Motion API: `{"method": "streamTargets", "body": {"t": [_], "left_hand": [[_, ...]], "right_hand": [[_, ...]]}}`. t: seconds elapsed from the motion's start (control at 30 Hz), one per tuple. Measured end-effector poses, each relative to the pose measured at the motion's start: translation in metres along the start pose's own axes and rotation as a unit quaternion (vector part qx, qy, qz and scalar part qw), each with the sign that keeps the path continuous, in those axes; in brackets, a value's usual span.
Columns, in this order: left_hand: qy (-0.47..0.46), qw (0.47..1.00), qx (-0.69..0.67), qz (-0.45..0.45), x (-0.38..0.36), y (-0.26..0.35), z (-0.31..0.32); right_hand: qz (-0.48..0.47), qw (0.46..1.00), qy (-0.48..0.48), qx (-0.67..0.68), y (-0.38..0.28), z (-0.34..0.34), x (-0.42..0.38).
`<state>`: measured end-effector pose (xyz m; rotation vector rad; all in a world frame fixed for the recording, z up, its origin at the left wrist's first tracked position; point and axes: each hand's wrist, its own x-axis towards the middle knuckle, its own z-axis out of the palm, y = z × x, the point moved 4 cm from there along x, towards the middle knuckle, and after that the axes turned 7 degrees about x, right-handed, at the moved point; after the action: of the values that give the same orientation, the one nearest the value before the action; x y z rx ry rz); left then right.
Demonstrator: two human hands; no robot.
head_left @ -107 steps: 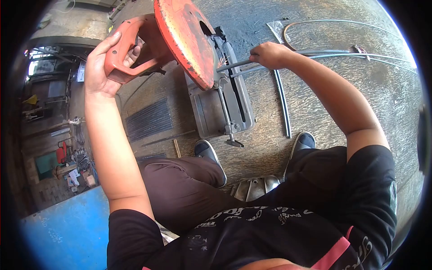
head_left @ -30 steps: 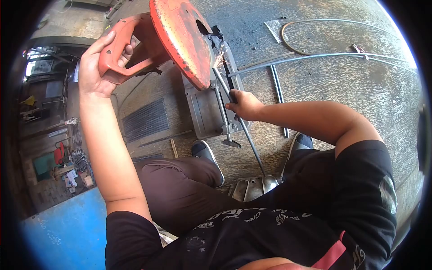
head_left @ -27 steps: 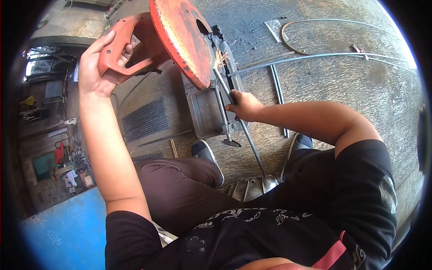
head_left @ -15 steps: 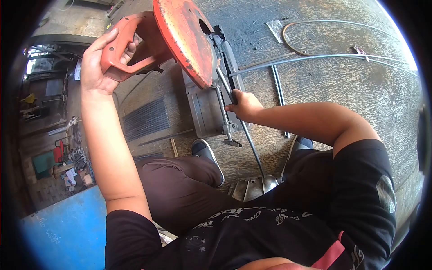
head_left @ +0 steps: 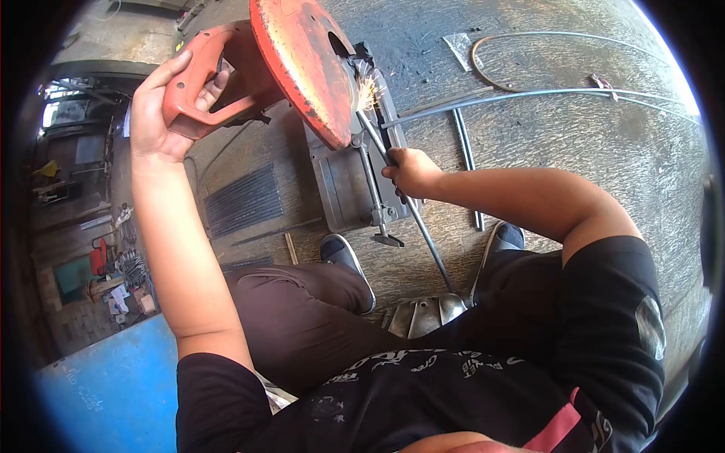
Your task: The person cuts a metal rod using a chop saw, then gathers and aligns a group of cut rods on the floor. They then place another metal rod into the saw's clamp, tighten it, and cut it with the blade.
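Note:
My left hand [head_left: 160, 113] is wrapped round the orange-red D-shaped handle [head_left: 198, 79] of a chop saw, fingers through its opening. The saw's worn red blade guard [head_left: 298, 68] stands to the right of the handle. Bright sparks [head_left: 370, 90] spray at the guard's right side, by the upper end of a metal rod [head_left: 432, 245]. Closed round this rod, my right hand [head_left: 412, 172] is just right of the saw's vise screw [head_left: 368, 177]. The rod slants down toward my feet. The cutting edge is hidden behind the guard.
The saw's grey base [head_left: 328, 189] sits on the floor between my shoes. Long metal strips [head_left: 529, 94] and a curved rod [head_left: 477, 64] lie at right. A bundle of dark bars [head_left: 243, 198] lies at left, above a blue sheet [head_left: 113, 385].
Sparks have appeared where the rod meets the saw. The handle and guard have shifted slightly left, with my left hand. The rod's lower end has swung a little right.

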<state>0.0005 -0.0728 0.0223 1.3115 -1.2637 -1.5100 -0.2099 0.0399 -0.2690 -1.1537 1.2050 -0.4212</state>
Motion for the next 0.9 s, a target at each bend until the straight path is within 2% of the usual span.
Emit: {"method": "streamTargets", "body": {"t": [0.27, 0.33, 0.43, 0.6, 0.77, 0.9], "left_hand": [[-0.002, 1.0, -0.001, 0.001, 0.0, 0.0, 0.001], [0.027, 1.0, 0.006, 0.002, -0.001, -0.001, 0.001], [-0.016, 1.0, -0.013, -0.009, -0.001, -0.001, 0.001], [0.01, 1.0, -0.004, -0.002, -0.001, -0.001, 0.0], [-0.003, 1.0, -0.008, -0.004, -0.003, -0.001, 0.003], [-0.008, 1.0, -0.015, -0.01, -0.002, -0.001, 0.003]], "right_hand": [[0.024, 0.995, -0.035, 0.088, 0.015, 0.007, 0.009], [0.047, 0.994, -0.021, 0.099, 0.021, 0.005, 0.01], [0.044, 0.988, 0.008, 0.146, 0.024, -0.004, 0.005], [0.013, 0.988, 0.004, 0.154, 0.029, -0.011, 0.016], [-0.01, 0.987, -0.041, 0.155, 0.026, -0.009, 0.018], [0.006, 0.979, -0.064, 0.195, 0.024, -0.009, 0.017]]}}
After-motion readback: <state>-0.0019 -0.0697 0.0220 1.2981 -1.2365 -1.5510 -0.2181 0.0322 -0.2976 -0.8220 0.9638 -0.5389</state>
